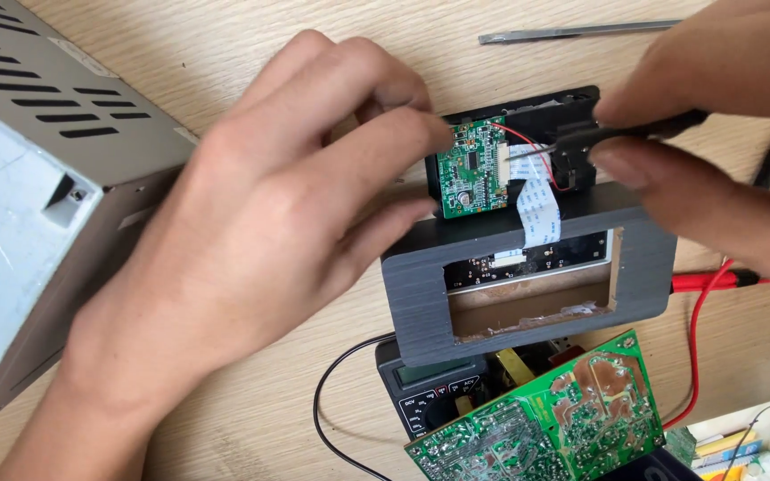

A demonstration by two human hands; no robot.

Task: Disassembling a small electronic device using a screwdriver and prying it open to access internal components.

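Observation:
My left hand (260,240) rests fingertips on a small green circuit board (470,169) seated in a black plastic housing (545,111), steadying it. My right hand (715,134) pinches a thin black tool (621,134) whose tip sits at the board's white connector. A white flat ribbon cable (538,209) runs from that connector down into a grey rectangular frame (421,303) with an open window. Thin red wires (536,147) loop beside the connector.
A beige vented metal case (28,178) fills the left. A large green circuit board (545,419) lies over a multimeter (430,401) at the bottom. A red probe (715,281) and its lead lie at right. A metal strip (572,33) sits on the wooden table.

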